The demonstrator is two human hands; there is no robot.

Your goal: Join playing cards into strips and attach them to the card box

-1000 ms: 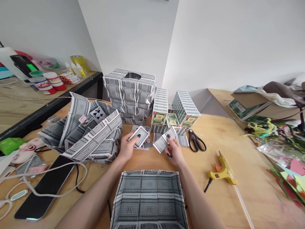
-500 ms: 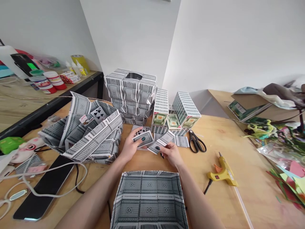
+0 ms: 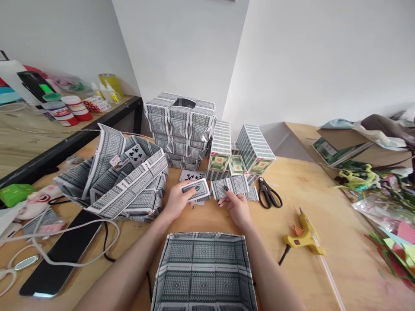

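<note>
My left hand (image 3: 180,199) pinches a small grey-backed playing card piece (image 3: 196,189) just above the wooden table (image 3: 324,207). My right hand (image 3: 237,205) grips a strip of joined cards (image 3: 231,186), held nearly level beside the left piece. The two pieces sit side by side, almost touching. More loose cards (image 3: 192,175) lie on the table under and behind them. An open box made of cards (image 3: 202,270) stands between my forearms at the near edge.
A collapsed card structure (image 3: 119,179) lies left, a tall card box (image 3: 181,127) and stacked card packs (image 3: 238,151) behind. Black scissors (image 3: 269,193) and a yellow glue gun (image 3: 304,235) lie right. A tablet (image 3: 58,255) with cables sits at the left, craft scraps (image 3: 382,190) at the far right.
My right hand has turned its card strip from a tilt to nearly level and brought it beside the left piece. My left hand lowered its card slightly.
</note>
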